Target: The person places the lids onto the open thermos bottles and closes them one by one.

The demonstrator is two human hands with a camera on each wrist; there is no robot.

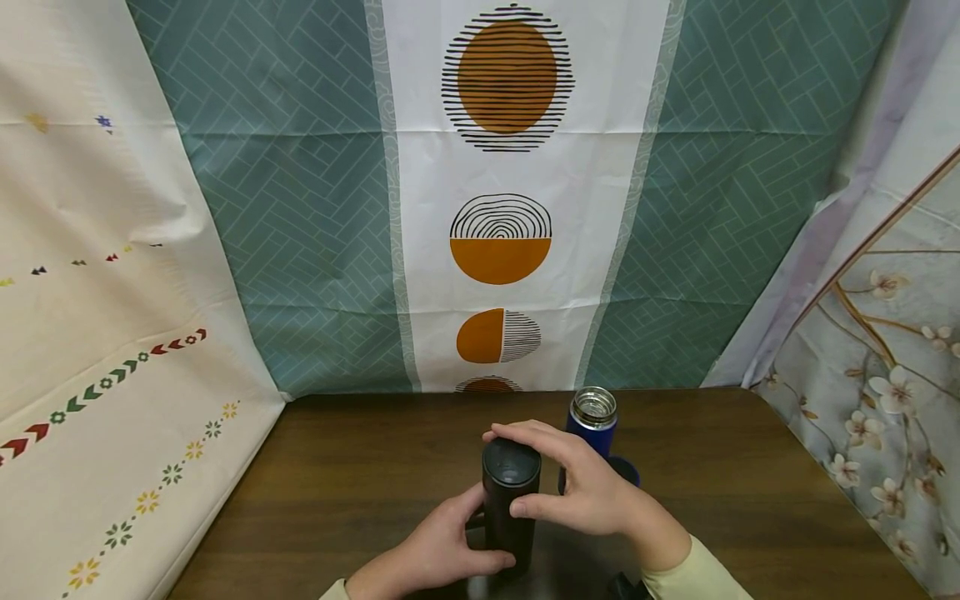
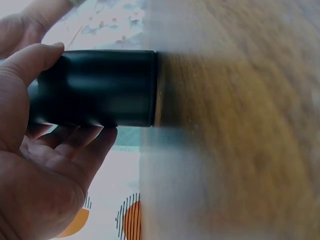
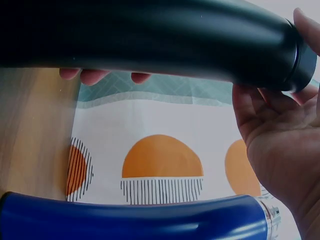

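A tall black thermos (image 1: 501, 521) stands upright on the brown table, its black lid (image 1: 512, 461) on top. My left hand (image 1: 442, 546) grips the lower body, with the thumb on the near side and the fingers around the far side. In the left wrist view the base of the thermos meets the wood. My right hand (image 1: 588, 487) is curled around the top; the right wrist view shows its fingers (image 3: 272, 100) at the lid. Behind that hand stands a blue thermos (image 1: 592, 433) with an uncovered steel mouth, partly hidden by the hand.
Beside the blue thermos lies a dark round piece with a blue rim (image 1: 626, 470), partly covered by my right hand. A small black object (image 1: 628, 587) is near the right sleeve. Patterned cloths (image 1: 322, 250) hang behind and at both sides of the table (image 1: 360, 467).
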